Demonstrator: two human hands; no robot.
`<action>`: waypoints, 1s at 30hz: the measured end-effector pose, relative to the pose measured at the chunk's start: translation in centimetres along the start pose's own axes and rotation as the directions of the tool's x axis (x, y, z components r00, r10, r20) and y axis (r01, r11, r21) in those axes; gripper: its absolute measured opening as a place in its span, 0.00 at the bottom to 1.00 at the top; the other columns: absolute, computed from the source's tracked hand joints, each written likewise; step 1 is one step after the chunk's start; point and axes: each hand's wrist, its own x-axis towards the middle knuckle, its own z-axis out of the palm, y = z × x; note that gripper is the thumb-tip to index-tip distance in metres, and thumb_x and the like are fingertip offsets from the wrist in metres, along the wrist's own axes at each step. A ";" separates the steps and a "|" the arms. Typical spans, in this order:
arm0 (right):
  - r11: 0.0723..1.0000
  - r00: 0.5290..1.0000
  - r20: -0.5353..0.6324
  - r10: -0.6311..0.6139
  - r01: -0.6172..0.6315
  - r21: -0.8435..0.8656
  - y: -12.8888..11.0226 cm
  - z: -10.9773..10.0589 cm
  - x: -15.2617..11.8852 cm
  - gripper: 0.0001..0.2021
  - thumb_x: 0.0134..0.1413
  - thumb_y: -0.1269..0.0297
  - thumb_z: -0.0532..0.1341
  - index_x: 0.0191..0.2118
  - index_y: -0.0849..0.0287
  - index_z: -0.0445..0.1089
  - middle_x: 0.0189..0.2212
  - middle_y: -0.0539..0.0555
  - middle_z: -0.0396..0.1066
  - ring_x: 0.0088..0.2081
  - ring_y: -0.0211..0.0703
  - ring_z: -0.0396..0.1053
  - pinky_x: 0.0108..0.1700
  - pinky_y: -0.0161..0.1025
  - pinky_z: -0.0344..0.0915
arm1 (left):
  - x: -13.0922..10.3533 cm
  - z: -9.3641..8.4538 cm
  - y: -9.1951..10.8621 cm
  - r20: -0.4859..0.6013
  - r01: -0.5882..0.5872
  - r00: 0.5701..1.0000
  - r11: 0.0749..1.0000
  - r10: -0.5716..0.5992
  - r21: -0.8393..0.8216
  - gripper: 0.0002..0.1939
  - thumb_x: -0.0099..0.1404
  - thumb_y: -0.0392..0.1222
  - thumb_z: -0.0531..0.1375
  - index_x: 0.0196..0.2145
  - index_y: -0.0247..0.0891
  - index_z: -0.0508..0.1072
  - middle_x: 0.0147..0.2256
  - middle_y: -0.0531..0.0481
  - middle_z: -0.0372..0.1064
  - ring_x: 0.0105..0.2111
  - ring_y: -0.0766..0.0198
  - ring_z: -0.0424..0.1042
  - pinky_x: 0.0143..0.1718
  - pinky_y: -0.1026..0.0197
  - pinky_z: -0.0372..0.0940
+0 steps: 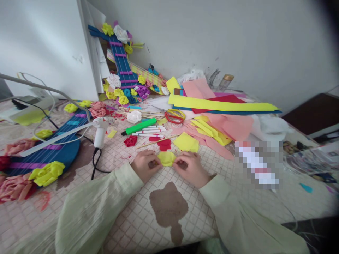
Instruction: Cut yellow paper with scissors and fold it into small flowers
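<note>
A small piece of yellow crepe paper [166, 158] is stretched between my two hands, low over the table. My left hand [146, 164] pinches its left edge between thumb and fingers. On the other side, my right hand [192, 167] pinches the right edge the same way. Just beyond my right hand lies a larger yellow paper piece [186, 141], flat on the table. Red paper scraps [164, 144] and a thin wooden stick [156, 141] are close behind the held piece. A red paper flower [130, 141] rests past my left hand.
A white glue gun [99, 134] with a black cord stands at left, beside a blue paper guitar [66, 151] with paper flowers. Behind are a green marker [140, 126], scissors [174, 116], white pens [149, 134] and crepe paper strips [222, 103]. Another decorated guitar [122, 65] leans at the wall.
</note>
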 end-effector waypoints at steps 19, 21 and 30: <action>0.998 0.997 -0.049 0.061 -0.062 -0.008 -0.4 0.3 0.5 0.07 0.39 0.68 0.60 0.17 0.59 0.65 0.18 0.46 0.64 0.26 0.36 0.61 0.37 0.40 0.48 | 0.3 0.1 1.0 -0.015 0.148 0.989 0.984 -0.148 0.101 0.08 0.51 0.39 0.56 0.18 0.35 0.66 0.19 0.53 0.60 0.22 0.68 0.60 0.24 0.65 0.55; 0.998 0.996 -0.058 0.068 -0.068 -0.003 -0.4 0.4 0.5 0.07 0.39 0.69 0.60 0.16 0.59 0.64 0.17 0.46 0.65 0.25 0.36 0.61 0.37 0.40 0.48 | 0.3 0.1 1.1 -0.021 0.163 0.987 0.981 -0.162 0.103 0.08 0.51 0.39 0.57 0.17 0.35 0.66 0.19 0.53 0.60 0.22 0.68 0.60 0.24 0.65 0.55; 0.996 0.994 -0.066 0.084 -0.085 -0.023 -0.2 0.7 0.6 0.07 0.38 0.67 0.60 0.15 0.58 0.64 0.17 0.46 0.64 0.25 0.36 0.61 0.36 0.39 0.49 | 0.4 0.1 0.9 -0.019 0.179 0.984 0.980 -0.178 0.088 0.08 0.50 0.38 0.57 0.16 0.35 0.65 0.18 0.54 0.60 0.21 0.69 0.59 0.23 0.66 0.55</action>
